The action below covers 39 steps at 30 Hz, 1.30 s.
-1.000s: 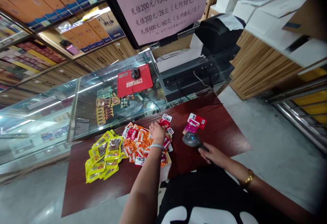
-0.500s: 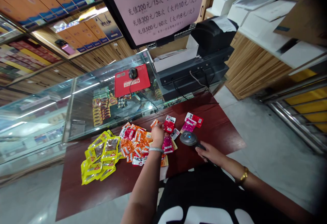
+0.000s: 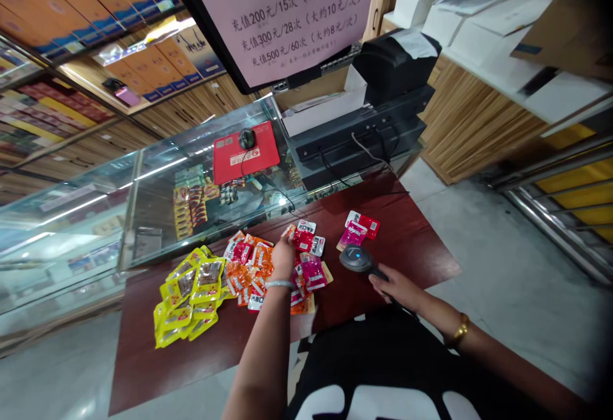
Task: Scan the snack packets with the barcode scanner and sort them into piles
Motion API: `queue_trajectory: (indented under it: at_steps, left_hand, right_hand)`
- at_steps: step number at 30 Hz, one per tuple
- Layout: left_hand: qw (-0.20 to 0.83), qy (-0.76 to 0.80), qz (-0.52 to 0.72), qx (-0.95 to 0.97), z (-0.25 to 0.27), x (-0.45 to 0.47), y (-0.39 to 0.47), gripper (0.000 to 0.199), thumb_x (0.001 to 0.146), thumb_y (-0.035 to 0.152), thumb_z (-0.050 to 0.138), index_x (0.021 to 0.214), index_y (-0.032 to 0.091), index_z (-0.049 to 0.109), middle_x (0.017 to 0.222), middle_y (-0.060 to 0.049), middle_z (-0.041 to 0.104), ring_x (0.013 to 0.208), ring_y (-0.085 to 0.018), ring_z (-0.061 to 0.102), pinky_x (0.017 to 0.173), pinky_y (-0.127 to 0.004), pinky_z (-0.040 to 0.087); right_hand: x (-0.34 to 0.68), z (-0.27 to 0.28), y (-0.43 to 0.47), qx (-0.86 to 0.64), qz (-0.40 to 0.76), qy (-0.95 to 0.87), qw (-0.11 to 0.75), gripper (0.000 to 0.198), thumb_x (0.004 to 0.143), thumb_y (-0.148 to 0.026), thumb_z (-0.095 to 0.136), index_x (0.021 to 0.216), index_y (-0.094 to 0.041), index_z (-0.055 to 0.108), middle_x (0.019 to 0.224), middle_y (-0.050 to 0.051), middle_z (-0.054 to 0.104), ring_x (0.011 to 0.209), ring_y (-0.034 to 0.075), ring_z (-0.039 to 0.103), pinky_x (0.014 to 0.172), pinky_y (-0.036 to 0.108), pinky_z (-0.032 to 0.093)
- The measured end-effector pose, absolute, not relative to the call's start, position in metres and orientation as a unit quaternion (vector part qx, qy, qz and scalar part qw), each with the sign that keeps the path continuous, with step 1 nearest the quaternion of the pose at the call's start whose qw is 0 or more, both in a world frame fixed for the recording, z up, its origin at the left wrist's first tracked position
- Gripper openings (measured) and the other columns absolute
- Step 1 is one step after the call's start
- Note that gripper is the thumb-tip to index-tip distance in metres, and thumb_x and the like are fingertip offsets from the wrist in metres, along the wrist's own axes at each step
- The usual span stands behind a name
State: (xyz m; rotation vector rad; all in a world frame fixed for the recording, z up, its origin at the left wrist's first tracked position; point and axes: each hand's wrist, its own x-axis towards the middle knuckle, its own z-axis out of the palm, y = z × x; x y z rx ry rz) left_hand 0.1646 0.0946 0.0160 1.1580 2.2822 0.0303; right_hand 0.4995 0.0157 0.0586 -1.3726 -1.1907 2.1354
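Note:
My left hand (image 3: 283,258) reaches into a heap of small orange snack packets (image 3: 261,257). Its fingers are closed at the edge of a red-and-white snack packet (image 3: 304,239), though the fingertips are partly hidden. Magenta packets (image 3: 314,272) lie just right of that wrist. My right hand (image 3: 395,286) is wrapped round the handle of a dark barcode scanner (image 3: 357,258), whose blue light shows on top. Beyond the scanner, a magenta packet (image 3: 353,233) overlaps a red one (image 3: 371,226). Yellow snack packets (image 3: 189,295) are piled at the left.
The packets lie on a dark red tabletop (image 3: 412,247) against a glass display counter (image 3: 158,184). On the glass are a red mouse pad (image 3: 263,159) with a mouse (image 3: 246,138). A monitor with a pink sign (image 3: 297,18) and a cash drawer (image 3: 354,142) stand behind.
My left hand has moved left, and the red-and-white packet at its fingers has shifted left with it. The right hand and scanner stay almost in place.

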Motion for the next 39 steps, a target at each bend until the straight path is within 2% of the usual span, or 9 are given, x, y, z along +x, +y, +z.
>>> queue_trajectory:
  at_steps: [5, 9, 12, 17, 22, 30, 34, 37, 39]
  left_hand:
    - [0.286, 0.837, -0.039, 0.465, 0.016, 0.171, 0.103, 0.038, 0.081, 0.05, 0.062, 0.102, 0.02, 0.071, 0.097, -0.012, 0.075, 0.09, -0.026, 0.07, 0.069, -0.028, 0.043]
    - [0.225, 0.842, -0.049, 0.489, 0.022, 0.163, 0.101, 0.033, 0.088, 0.045, 0.052, 0.09, 0.018, 0.071, 0.087, -0.015, 0.074, 0.086, -0.029, 0.07, 0.069, -0.032, 0.043]
    - [0.213, 0.842, 0.022, 0.495, 0.023, 0.153, 0.094, 0.026, 0.09, 0.038, 0.049, 0.087, 0.018, 0.066, 0.08, -0.013, 0.071, 0.078, -0.026, 0.068, 0.068, -0.032, 0.043]
    - [0.394, 0.761, 0.308, 0.414, 0.009, 0.171, 0.087, 0.021, 0.086, 0.039, 0.055, 0.079, 0.02, 0.051, 0.066, 0.001, 0.06, 0.058, -0.013, 0.056, 0.06, -0.024, 0.043]
    - [0.548, 0.669, 0.377, 0.333, 0.0, 0.214, 0.087, 0.028, 0.082, 0.046, 0.059, 0.079, 0.022, 0.045, 0.056, 0.006, 0.052, 0.045, -0.01, 0.046, 0.05, -0.022, 0.039]
    - [0.475, 0.673, 0.328, 0.462, 0.001, 0.247, 0.102, 0.02, 0.085, 0.035, 0.055, 0.073, 0.019, 0.051, 0.066, 0.003, 0.053, 0.059, -0.011, 0.049, 0.058, -0.022, 0.039]
    - [0.401, 0.689, 0.191, 0.573, 0.006, 0.243, 0.107, 0.014, 0.086, 0.031, 0.058, 0.089, 0.018, 0.063, 0.088, -0.006, 0.067, 0.085, -0.019, 0.061, 0.079, -0.03, 0.046]
    - [0.238, 0.754, 0.04, 0.611, 0.009, 0.231, 0.106, 0.034, 0.078, 0.029, 0.069, 0.11, 0.019, 0.064, 0.117, -0.014, 0.064, 0.114, -0.029, 0.055, 0.098, -0.041, 0.04]
    - [0.182, 0.768, -0.044, 0.613, 0.011, 0.223, 0.106, 0.049, 0.074, 0.03, 0.074, 0.12, 0.02, 0.06, 0.129, -0.017, 0.057, 0.122, -0.033, 0.049, 0.101, -0.044, 0.036]
  right_hand:
    - [0.497, 0.058, 0.019, -0.488, 0.75, -0.417, 0.159, 0.063, 0.079, -0.073, 0.059, 0.107, -0.018, 0.051, 0.057, -0.01, 0.042, 0.045, 0.008, 0.037, 0.044, 0.021, 0.031]
    - [0.498, 0.055, 0.02, -0.482, 0.756, -0.412, 0.163, 0.06, 0.081, -0.07, 0.06, 0.111, -0.019, 0.051, 0.058, -0.01, 0.042, 0.047, 0.009, 0.038, 0.045, 0.021, 0.032]
    - [0.498, 0.053, 0.021, -0.48, 0.758, -0.411, 0.16, 0.061, 0.081, -0.07, 0.06, 0.113, -0.019, 0.052, 0.058, -0.009, 0.043, 0.047, 0.009, 0.039, 0.045, 0.021, 0.032]
    - [0.495, 0.057, 0.024, -0.47, 0.761, -0.419, 0.157, 0.065, 0.082, -0.07, 0.06, 0.119, -0.018, 0.051, 0.059, -0.009, 0.043, 0.047, 0.009, 0.039, 0.045, 0.022, 0.032]
    - [0.492, 0.065, 0.032, -0.463, 0.76, -0.422, 0.174, 0.054, 0.084, -0.067, 0.059, 0.107, -0.019, 0.053, 0.062, -0.008, 0.045, 0.05, 0.009, 0.039, 0.048, 0.022, 0.034]
    - [0.501, 0.076, 0.04, -0.491, 0.745, -0.405, 0.201, 0.049, 0.083, -0.068, 0.059, 0.091, -0.021, 0.047, 0.065, -0.007, 0.047, 0.05, 0.008, 0.04, 0.051, 0.024, 0.036]
    - [0.505, 0.073, 0.038, -0.506, 0.74, -0.396, 0.2, 0.05, 0.082, -0.069, 0.059, 0.086, -0.021, 0.045, 0.063, -0.008, 0.046, 0.049, 0.008, 0.039, 0.05, 0.024, 0.035]
    - [0.505, 0.071, 0.036, -0.508, 0.738, -0.401, 0.187, 0.053, 0.08, -0.072, 0.058, 0.087, -0.021, 0.046, 0.058, -0.009, 0.044, 0.048, 0.009, 0.038, 0.048, 0.023, 0.033]
    - [0.504, 0.068, 0.035, -0.504, 0.744, -0.401, 0.181, 0.054, 0.08, -0.072, 0.059, 0.09, -0.021, 0.048, 0.058, -0.009, 0.043, 0.048, 0.009, 0.038, 0.047, 0.023, 0.033]
